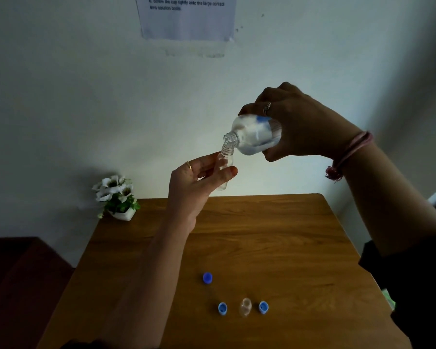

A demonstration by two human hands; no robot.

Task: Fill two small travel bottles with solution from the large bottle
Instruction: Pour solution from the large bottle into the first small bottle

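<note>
Reading left to right: at the table's [275, 222] far left corner we see a potted artificial flower [116, 196], well apart from the work. Next, the left hand [198, 183] is raised above the table with palm turned inward, thumb and fingers closed on a small travel bottle [225, 170], held nearly upright with its open neck uppermost; we judge this keeps the mouth steady under the pour. Directly above it, the large bottle [254, 134] is tipped neck-down toward the left, its open mouth touching or just over the small neck, presumably so the solution falls straight in without spilling. The right hand [300, 127] wraps over the large bottle's base from above, fingers clamped around it, wrist cocked and forearm sloping down to the right; a pink thread band [347, 153] circles the wrist. Whether liquid is flowing we cannot tell. On the near tabletop lie a dark blue cap [207, 277], a light blue cap [222, 308], the second travel bottle [245, 307] standing uncapped, and another light blue cap [263, 307], set aside within reach for recapping
</note>
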